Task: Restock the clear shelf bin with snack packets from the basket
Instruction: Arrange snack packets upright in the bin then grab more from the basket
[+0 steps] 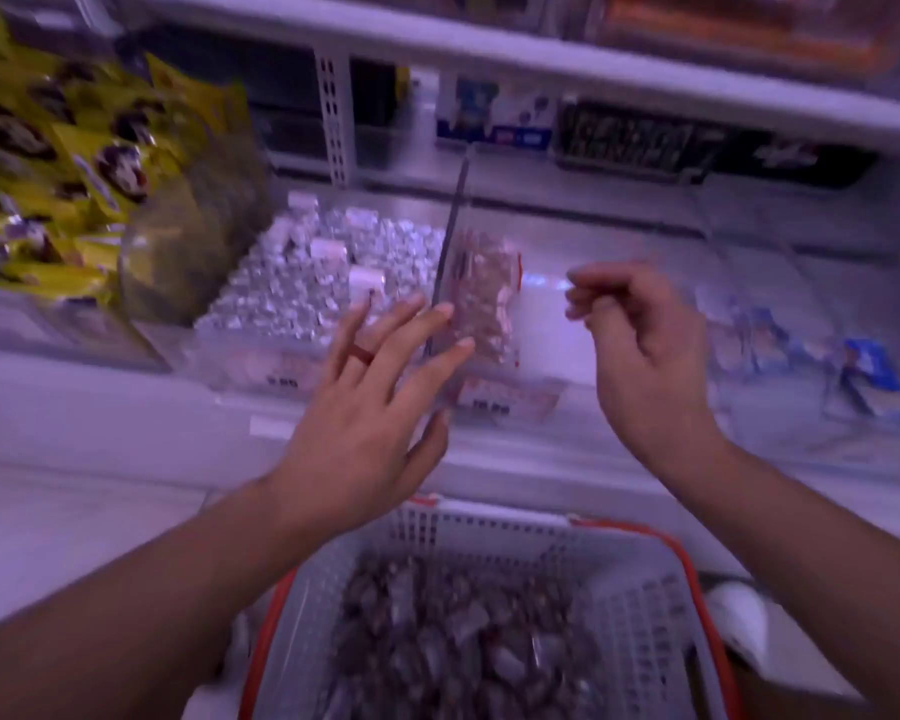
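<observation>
Clear shelf bin point(541, 356) is sitting on the shelf edge, mostly bare inside. One snack packet point(484, 298), clear with pinkish-brown contents and a red edge, is standing upright against its left wall. White perforated basket point(640, 589) with red rim is sitting below, holding blurred dark packets point(458, 641).

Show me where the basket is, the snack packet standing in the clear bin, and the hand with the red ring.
basket point(640, 605): head view, on its bare grey lattice wall, right side.
snack packet point(484, 298): head view, on its pinkish middle.
left hand point(365, 402): head view, on the back of the hand, below the red ring.
</observation>
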The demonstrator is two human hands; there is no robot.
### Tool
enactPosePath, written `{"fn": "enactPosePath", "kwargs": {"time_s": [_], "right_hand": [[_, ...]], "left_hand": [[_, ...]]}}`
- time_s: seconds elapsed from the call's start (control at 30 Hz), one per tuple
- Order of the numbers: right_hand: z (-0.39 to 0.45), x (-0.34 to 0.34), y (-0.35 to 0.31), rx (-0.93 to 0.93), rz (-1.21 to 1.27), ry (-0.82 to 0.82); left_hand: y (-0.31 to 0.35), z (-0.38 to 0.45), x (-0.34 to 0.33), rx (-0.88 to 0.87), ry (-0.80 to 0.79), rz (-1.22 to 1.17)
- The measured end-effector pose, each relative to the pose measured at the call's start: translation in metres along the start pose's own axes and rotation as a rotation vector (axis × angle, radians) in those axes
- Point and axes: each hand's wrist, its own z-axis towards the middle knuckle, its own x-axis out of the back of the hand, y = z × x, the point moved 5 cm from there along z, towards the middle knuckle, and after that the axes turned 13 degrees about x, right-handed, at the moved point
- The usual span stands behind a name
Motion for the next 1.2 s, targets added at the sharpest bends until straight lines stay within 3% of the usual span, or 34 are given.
{"fn": "enactPosePath", "kwargs": {"time_s": [0.07,0.13,0.2,0.27,0.3,0.37,0.5,0.57,0.67,0.83,0.93,1.07,1.2], "right_hand": [[-0.079,0.002,-0.022,0.124,-0.066,-0.275],[-0.171,-0.017,0.0,0.021,-0.194,-0.779],[-0.258,-0.028,0.05,-0.296,-0.316,-1.27],[-0.309,-0.02,0.097,-0.644,-0.432,-1.414],[-0.322,-0.017,0.116,-0.743,-0.483,-1.385],[-0.344,-0.019,0.146,-0.766,-0.583,-1.267],[-0.391,-0.038,0.185,-0.98,-0.648,-1.167],[-0.4,-0.045,0.198,-0.923,-0.694,-1.186],[-0.408,-0.05,0.213,-0.801,-0.752,-1.343],[-0.403,-0.068,0.202,-0.671,-0.788,-1.29],[-0.403,-0.079,0.194,-0.758,-0.672,-1.23],[-0.402,-0.078,0.202,-0.847,-0.67,-1.149],[-0.403,-0.077,0.208,-0.859,-0.607,-1.102]], "left_hand": [[0.014,-0.026,-0.015,-0.113,-0.078,-0.126],[0.022,-0.067,-0.049,-0.166,-0.372,-0.138],[0.013,-0.121,-0.097,-0.121,-0.811,-0.002],[-0.007,-0.167,-0.133,-0.058,-1.071,0.172],[-0.015,-0.18,-0.148,-0.029,-1.097,0.225],[-0.02,-0.199,-0.178,0.067,-1.156,0.266],[0.002,-0.235,-0.24,0.239,-1.265,0.174],[0.02,-0.246,-0.264,0.223,-1.29,0.139],[0.032,-0.255,-0.294,0.246,-1.319,0.146],[0.03,-0.263,-0.325,0.237,-1.378,0.168],[0.019,-0.26,-0.33,0.25,-1.365,0.087],[-0.003,-0.246,-0.33,0.469,-1.184,0.001],[0.024,-0.257,-0.334,0.372,-1.222,0.044]]}}
